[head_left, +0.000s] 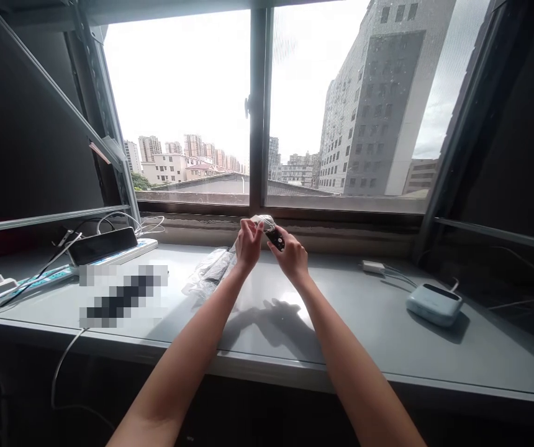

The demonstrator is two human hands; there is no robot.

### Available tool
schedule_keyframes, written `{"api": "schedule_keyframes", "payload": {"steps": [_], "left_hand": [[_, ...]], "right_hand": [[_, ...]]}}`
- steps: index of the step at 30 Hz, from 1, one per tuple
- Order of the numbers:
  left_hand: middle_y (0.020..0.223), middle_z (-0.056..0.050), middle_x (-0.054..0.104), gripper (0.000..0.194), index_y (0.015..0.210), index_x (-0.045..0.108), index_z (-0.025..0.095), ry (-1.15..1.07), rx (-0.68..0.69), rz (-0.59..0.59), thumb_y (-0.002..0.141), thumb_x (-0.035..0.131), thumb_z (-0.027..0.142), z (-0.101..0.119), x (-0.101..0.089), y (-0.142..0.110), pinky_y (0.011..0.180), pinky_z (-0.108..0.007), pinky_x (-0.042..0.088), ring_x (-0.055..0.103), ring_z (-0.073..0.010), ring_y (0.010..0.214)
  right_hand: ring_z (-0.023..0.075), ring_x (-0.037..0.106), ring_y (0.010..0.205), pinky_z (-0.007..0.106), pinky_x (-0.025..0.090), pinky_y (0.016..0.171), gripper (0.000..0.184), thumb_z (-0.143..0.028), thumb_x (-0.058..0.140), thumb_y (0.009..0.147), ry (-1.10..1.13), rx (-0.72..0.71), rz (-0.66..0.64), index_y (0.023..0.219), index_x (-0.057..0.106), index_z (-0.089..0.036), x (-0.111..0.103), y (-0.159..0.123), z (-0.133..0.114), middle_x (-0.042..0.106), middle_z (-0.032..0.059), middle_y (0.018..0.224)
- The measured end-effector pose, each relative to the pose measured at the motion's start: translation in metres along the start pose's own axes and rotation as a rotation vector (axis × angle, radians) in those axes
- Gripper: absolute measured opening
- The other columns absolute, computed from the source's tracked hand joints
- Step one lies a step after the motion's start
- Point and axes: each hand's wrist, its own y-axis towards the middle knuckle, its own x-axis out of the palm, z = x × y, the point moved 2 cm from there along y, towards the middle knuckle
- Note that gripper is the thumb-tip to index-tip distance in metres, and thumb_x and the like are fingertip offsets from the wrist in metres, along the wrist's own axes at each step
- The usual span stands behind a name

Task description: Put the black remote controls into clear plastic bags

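Both my hands are raised over the grey tabletop, close together near the window. My left hand is closed, thumb and fingers pinching at a white bundle that looks like coiled cable or wrapping. Closed around the lower side of a small black object with pale round spots is my right hand. The white bundle meets the top of this black object; whether they are joined I cannot tell. Behind my left forearm lies a crumpled clear plastic bag, partly hidden.
On the left, a dark phone-like slab leans on a white power strip among cables. A blurred-out dark item lies nearer. To the right sit a pale blue box and a white plug. Metal shelf posts flank the window.
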Motion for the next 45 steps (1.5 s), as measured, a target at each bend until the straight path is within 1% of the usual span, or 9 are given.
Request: {"api": "schedule_keyframes", "payload": {"steps": [3, 7, 13, 16, 23, 30, 33, 39, 45], "left_hand": [[0.077, -0.004, 0.065, 0.044, 0.101, 0.056, 0.020, -0.360, -0.267, -0.049, 0.096, 0.042, 0.061, -0.006, 0.004, 0.008, 0.076, -0.032, 0.048, 0.064, -0.0200, 0.077], [0.092, -0.009, 0.071, 0.060, 0.103, 0.060, 0.019, -0.835, -0.389, -0.234, 0.096, 0.028, 0.069, 0.003, 0.000, 0.014, 0.084, -0.037, 0.053, 0.069, -0.0226, 0.092], [0.104, -0.012, 0.072, 0.058, 0.116, 0.053, 0.018, -1.228, -0.603, -0.085, 0.091, 0.045, 0.070, 0.001, -0.016, 0.010, 0.082, -0.035, 0.056, 0.071, -0.0201, 0.088], [0.097, -0.010, 0.072, 0.051, 0.110, 0.054, 0.017, -1.280, -0.694, -0.041, 0.093, 0.048, 0.065, -0.004, -0.013, 0.007, 0.068, -0.026, 0.056, 0.068, -0.0136, 0.070], [0.094, -0.005, 0.072, 0.043, 0.110, 0.053, 0.019, -1.207, -0.708, -0.045, 0.089, 0.062, 0.055, -0.003, -0.004, 0.003, 0.056, -0.021, 0.048, 0.055, -0.0070, 0.052], [0.083, -0.003, 0.070, 0.037, 0.106, 0.055, 0.016, -1.091, -0.715, -0.035, 0.080, 0.079, 0.026, -0.010, 0.003, -0.001, 0.055, -0.019, 0.043, 0.050, -0.0039, 0.049], [0.073, 0.001, 0.066, 0.035, 0.100, 0.054, 0.016, -1.128, -0.733, 0.009, 0.080, 0.079, 0.030, -0.015, -0.002, 0.006, 0.051, -0.018, 0.041, 0.047, -0.0031, 0.045], [0.063, 0.005, 0.059, 0.035, 0.093, 0.054, 0.016, -1.217, -0.767, 0.110, 0.081, 0.077, 0.041, -0.024, -0.020, 0.017, 0.044, -0.015, 0.038, 0.045, -0.0017, 0.040], [0.064, 0.002, 0.063, 0.028, 0.092, 0.057, 0.016, -1.252, -0.791, 0.146, 0.086, 0.072, 0.038, -0.027, -0.023, 0.018, 0.045, -0.014, 0.042, 0.049, -0.0030, 0.042]], "right_hand": [[0.0254, 0.067, 0.103, 0.034, 0.053, 0.080, 0.049, -0.033, 0.060, 0.092, 0.091, -0.028, 0.053, 0.139, 0.052, -0.027, 0.000, 0.000, -0.003, 0.068, 0.0064, 0.124], [0.0252, 0.069, 0.098, 0.033, 0.053, 0.075, 0.044, -0.036, 0.064, 0.089, 0.158, -0.074, -0.018, 0.132, 0.055, -0.028, 0.005, -0.003, -0.007, 0.072, 0.0043, 0.116], [0.0235, 0.069, 0.097, 0.029, 0.050, 0.073, 0.045, -0.037, 0.068, 0.085, 0.144, -0.177, -0.183, 0.128, 0.056, -0.029, 0.019, -0.011, -0.016, 0.073, 0.0027, 0.111], [0.0242, 0.069, 0.099, 0.029, 0.049, 0.075, 0.046, -0.038, 0.065, 0.087, 0.092, -0.132, -0.200, 0.130, 0.053, -0.030, 0.024, -0.015, -0.019, 0.071, 0.0036, 0.115], [0.0257, 0.070, 0.093, 0.034, 0.050, 0.078, 0.058, -0.045, 0.060, 0.090, 0.125, 0.022, -0.321, 0.142, 0.040, -0.029, 0.029, -0.014, -0.015, 0.070, 0.0059, 0.117], [0.0134, 0.065, 0.062, 0.026, 0.052, 0.053, 0.080, -0.042, 0.063, 0.087, 0.625, 0.240, -0.551, 0.153, 0.020, -0.025, 0.036, -0.011, -0.012, 0.065, 0.0106, 0.123], [0.0139, 0.067, 0.073, 0.022, 0.052, 0.052, 0.082, -0.037, 0.064, 0.087, 0.799, 0.255, -0.661, 0.155, 0.019, -0.023, 0.028, -0.012, -0.018, 0.064, 0.0115, 0.122], [0.0145, 0.068, 0.083, 0.019, 0.051, 0.057, 0.086, -0.029, 0.074, 0.081, 0.847, 0.197, -0.962, 0.154, 0.029, -0.028, 0.009, -0.014, -0.013, 0.068, 0.0068, 0.116], [0.0122, 0.064, 0.071, 0.018, 0.046, 0.052, 0.080, -0.023, 0.072, 0.081, 0.856, 0.173, -0.913, 0.152, 0.036, -0.028, 0.012, -0.015, -0.009, 0.068, 0.0022, 0.094]]}}
